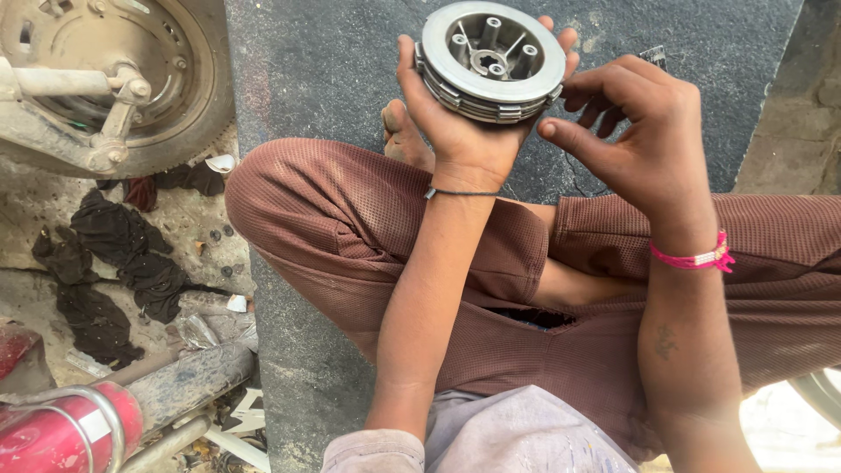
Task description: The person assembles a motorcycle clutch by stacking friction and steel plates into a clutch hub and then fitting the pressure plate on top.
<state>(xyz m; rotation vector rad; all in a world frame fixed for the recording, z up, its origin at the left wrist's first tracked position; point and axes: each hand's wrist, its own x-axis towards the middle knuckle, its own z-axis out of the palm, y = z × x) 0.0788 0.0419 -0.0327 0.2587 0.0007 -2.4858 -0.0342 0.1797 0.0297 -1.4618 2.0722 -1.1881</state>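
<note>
My left hand cradles a round grey metal clutch assembly from below, palm up, with fingers wrapped around its stacked plates. The part's open face shows several posts and a splined centre hole. My right hand hovers just right of it, fingers curled and apart, the index fingertip close to the rim; it holds nothing. A thin black band sits on my left wrist and a pink bracelet on my right. I sit cross-legged in brown trousers on a dark mat.
A motorcycle wheel with its hub stands at the top left. Dark oily rags lie on the dirty ground beside the mat. A red tank and chrome tube and an exhaust pipe sit at the bottom left.
</note>
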